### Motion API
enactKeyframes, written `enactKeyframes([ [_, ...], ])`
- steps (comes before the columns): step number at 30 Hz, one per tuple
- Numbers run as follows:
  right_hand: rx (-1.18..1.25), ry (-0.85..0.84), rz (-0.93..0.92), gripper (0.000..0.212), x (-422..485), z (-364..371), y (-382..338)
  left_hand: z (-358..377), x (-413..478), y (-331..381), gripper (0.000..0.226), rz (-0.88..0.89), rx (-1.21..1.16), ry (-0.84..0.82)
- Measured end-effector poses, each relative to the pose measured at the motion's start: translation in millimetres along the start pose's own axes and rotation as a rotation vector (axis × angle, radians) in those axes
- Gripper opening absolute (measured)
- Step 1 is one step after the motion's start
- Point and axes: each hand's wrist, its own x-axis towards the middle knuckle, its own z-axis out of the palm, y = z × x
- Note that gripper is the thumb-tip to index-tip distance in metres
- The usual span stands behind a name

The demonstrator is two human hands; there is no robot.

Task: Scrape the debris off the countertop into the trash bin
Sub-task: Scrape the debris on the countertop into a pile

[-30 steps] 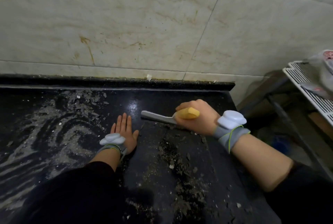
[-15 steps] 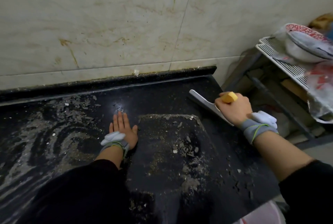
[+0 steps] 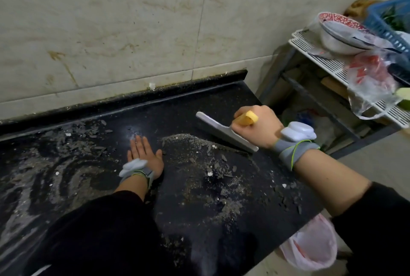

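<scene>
Debris (image 3: 213, 173), grey crumbs and flakes, lies scattered over the right half of a black worktop (image 3: 177, 107). It is thickest from the centre of the frame down toward the front right corner. Paler streaks cover the left side. Just below that corner, at the lower right of the frame, the trash bin (image 3: 310, 251) shows as a pink bag under the worktop edge.

The 2 hands are well apart. The left hand (image 3: 144, 153), at centre, rests flat on the worktop with straight fingers, as if bracing. Further back and to the right, the right hand (image 3: 255, 127) is wrapped around the yellow handle of a scraper (image 3: 221, 131). Its pale blade stands on edge on the surface, just behind the pile.

A good stroke would likely keep the blade pressed to the worktop and angled toward the bin. Pulling slowly should drop the flakes into the bag, not onto the floor.

Beyond is a tiled wall (image 3: 133, 31). At upper right, a wire rack (image 3: 332, 69) holds a bowl (image 3: 339, 35).
</scene>
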Motion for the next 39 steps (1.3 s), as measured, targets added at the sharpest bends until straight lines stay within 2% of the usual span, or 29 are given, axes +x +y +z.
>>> enactKeyframes([
  [2,-0.009,0.042,0.045,0.023,3,-4,3,0,0,0,0.067,-0.002,0.004,0.003],
  [6,-0.045,-0.01,0.094,0.025,6,5,-1,-1,-1,1,0.066,0.004,0.002,-0.002],
  [12,-0.046,-0.113,-0.12,0.02,-7,20,-27,-1,0,0,0.067,0.005,0.007,-0.014],
  [16,0.047,-0.071,-0.137,0.019,-12,11,-21,-1,-4,1,0.067,0.009,0.001,0.007],
  [21,0.132,0.052,-0.046,0.02,-23,0,6,-13,-3,2,0.064,-0.001,0.062,-0.068],
  [24,0.092,0.102,0.034,0.021,-35,-9,23,-21,-14,10,0.059,0.008,0.039,-0.016],
  [27,0.057,0.103,0.104,0.022,-51,-15,40,-14,-41,20,0.059,0.053,-0.001,0.086],
  [32,-0.031,0.131,0.261,0.024,-80,-20,73,23,-94,34,0.063,0.159,-0.017,0.096],
  [39,-0.127,0.071,0.456,0.021,-123,-20,121,47,-124,34,0.067,0.162,0.05,0.105],
])
